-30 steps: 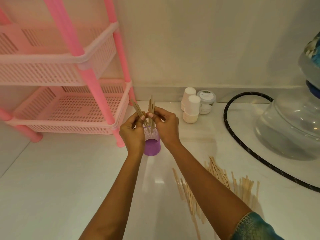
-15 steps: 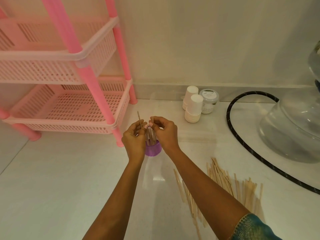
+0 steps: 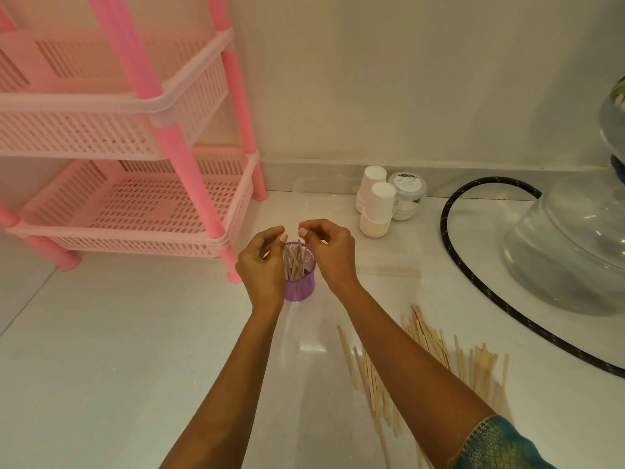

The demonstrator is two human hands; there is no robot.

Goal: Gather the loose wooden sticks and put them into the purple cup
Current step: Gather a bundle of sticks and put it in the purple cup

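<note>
Purple cup (image 3: 301, 286) stands upright on the white floor (image 3: 118, 367), mesh-walled, holding a bundle of wooden sticks (image 3: 294, 262) that lean together and poke up to about rim level. Loose sticks (image 3: 436, 346) lie flat in a fanned pile on the floor near the right forearm, well apart from the cup, part of the pile hidden under the arm.

Left hand (image 3: 262, 265) sits just beside the cup's left side, grip loosely curled and half open, nothing held; the hand overlaps the cup's left wall in view, contact unclear. Right hand (image 3: 329, 252) hovers over the cup's right rim, thumb and forefinger near each other but empty, grip relaxed and partly open. Fingertips of both hands sit just above the stick tops; touching or not, cannot tell.

Pink rack (image 3: 135, 184) with two slotted basket shelves stands to the left, its near leg just beside the left hand. Two white cups (image 3: 377, 211) and a lidded jar (image 3: 406, 198) stand by the wall behind right. Black hose (image 3: 449, 238) curves along the right, beside a clear glass vessel (image 3: 571, 245). Open floor lies front left of the cup.
</note>
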